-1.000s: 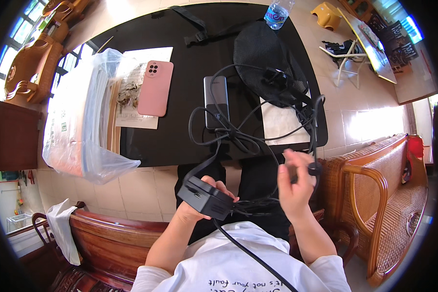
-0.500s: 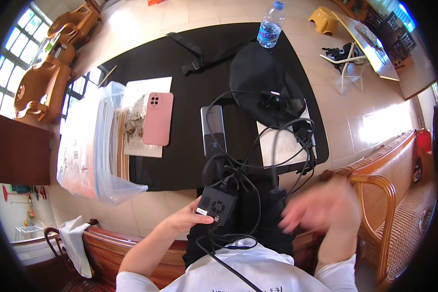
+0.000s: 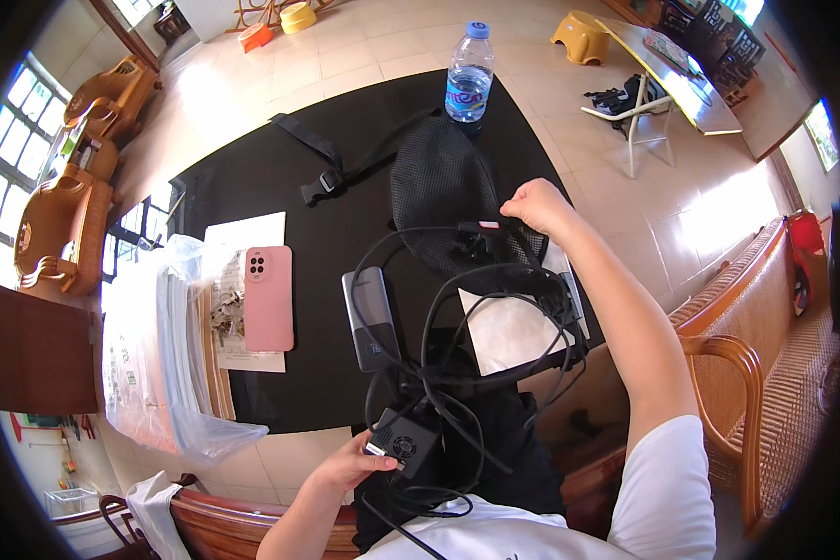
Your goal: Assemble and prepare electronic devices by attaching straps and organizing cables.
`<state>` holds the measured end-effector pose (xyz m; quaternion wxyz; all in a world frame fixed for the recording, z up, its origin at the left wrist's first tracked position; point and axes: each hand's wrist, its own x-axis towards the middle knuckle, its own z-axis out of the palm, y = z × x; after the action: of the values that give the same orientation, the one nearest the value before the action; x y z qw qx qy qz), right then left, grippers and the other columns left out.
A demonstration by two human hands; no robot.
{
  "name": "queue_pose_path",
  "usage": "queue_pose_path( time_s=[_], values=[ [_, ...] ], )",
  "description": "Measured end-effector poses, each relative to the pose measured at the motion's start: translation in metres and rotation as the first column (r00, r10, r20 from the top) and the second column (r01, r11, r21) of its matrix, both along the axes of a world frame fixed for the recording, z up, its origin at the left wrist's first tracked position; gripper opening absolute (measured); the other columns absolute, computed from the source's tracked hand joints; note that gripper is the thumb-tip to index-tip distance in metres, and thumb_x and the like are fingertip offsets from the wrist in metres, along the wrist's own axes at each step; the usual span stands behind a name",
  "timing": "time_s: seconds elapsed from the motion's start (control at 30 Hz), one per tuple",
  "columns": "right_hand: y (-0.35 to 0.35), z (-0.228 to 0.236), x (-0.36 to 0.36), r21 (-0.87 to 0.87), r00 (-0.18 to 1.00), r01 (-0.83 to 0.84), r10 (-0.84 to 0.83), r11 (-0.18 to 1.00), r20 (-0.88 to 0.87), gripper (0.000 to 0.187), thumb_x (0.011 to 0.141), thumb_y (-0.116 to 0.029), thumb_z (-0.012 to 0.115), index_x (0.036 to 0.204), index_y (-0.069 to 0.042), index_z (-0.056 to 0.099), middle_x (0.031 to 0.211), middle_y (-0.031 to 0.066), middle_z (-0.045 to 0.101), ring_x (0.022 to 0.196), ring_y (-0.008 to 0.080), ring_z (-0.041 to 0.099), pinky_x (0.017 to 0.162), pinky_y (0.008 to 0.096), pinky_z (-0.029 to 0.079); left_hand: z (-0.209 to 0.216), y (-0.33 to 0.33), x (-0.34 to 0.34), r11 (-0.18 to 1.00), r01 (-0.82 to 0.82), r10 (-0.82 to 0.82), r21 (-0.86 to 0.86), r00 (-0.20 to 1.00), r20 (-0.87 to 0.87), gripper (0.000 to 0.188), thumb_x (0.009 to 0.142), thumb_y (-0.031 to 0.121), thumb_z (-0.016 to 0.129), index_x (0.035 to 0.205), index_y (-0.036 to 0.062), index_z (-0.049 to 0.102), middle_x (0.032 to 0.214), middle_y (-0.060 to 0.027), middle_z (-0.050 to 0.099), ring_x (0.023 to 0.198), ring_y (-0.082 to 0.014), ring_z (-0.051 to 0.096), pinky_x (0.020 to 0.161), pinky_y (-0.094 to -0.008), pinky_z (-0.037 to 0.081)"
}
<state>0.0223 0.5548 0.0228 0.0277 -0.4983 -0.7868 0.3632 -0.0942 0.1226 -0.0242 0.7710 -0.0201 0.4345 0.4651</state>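
My left hand [image 3: 357, 463] grips a small black box with a round fan grille [image 3: 404, 442], held low over my lap, thumb on its near edge. Black cables [image 3: 429, 369] run from around the box up onto the dark table. Farther out, my right hand [image 3: 537, 205] has its fingers pressed together by the right edge of a black mesh bag [image 3: 439, 182]; what they pinch, if anything, is hidden. A cable connector with a pinkish light [image 3: 487, 225] lies close to that hand. Left of the cables rests a grey power bank [image 3: 368, 313] with a lit display.
A pink phone [image 3: 269, 303] lies on papers beside a clear plastic bag of documents [image 3: 163, 336]. A water bottle [image 3: 469, 79] stands at the table's far edge [image 3: 383, 93]. Under the cables is a white sheet [image 3: 509, 338]. A wooden bench [image 3: 737, 355] stands at right.
My right hand has moved from near my lap forward to the mesh bag. My left hand still holds the fan box. The view has shifted, and the table sits lower in it.
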Motion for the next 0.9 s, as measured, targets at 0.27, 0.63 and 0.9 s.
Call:
queue_pose_path(
  time_s=[0.27, 0.63, 0.9],
  values=[
    [0.006, -0.003, -0.023, -0.382, 0.984, 0.029, -0.092, 0.924, -0.150, 0.022, 0.063, -0.014, 0.068, 0.077, 0.002, 0.062, 0.061, 0.0080, 0.056, 0.054, 0.0149, 0.052, 0.050, 0.0289, 0.042, 0.010, -0.008, -0.012, 0.988, -0.057, 0.070, 0.144, 0.994, -0.089, 0.070, 0.069, 0.005, 0.075, 0.128, 0.0022, 0.038, 0.109, -0.0062, 0.056, 0.090, -0.0164, 0.059, 0.085, -0.0301, 0.047],
    [-0.021, 0.104, -0.046, 0.179, 0.644, -0.459, 0.464, 0.871, -0.609, 0.019, 0.088, -0.012, 0.052, 0.101, 0.000, 0.058, 0.090, -0.0038, 0.059, 0.078, 0.0028, 0.051, 0.074, 0.0188, 0.042, 0.095, 0.004, -0.082, 0.851, 0.503, -0.302, -0.152, 0.232, -0.925, 0.022, 0.079, 0.004, 0.059, 0.101, 0.0013, 0.060, 0.074, -0.0044, 0.059, 0.066, -0.0098, 0.054, 0.060, -0.0251, 0.046],
    [-0.046, 0.109, -0.067, 0.395, 0.637, -0.188, 0.418, 0.899, -0.648, 0.017, 0.076, -0.013, 0.058, 0.070, 0.002, 0.054, 0.056, 0.0067, 0.051, 0.052, 0.0128, 0.047, 0.052, 0.0304, 0.038, 0.153, 0.152, -0.063, 0.823, 0.119, 0.406, 0.555, 0.561, -0.722, 0.072, 0.082, 0.030, 0.063, 0.138, 0.0076, 0.024, 0.112, -0.0172, 0.049, 0.091, -0.0198, 0.056, 0.077, -0.0328, 0.047]
  ],
)
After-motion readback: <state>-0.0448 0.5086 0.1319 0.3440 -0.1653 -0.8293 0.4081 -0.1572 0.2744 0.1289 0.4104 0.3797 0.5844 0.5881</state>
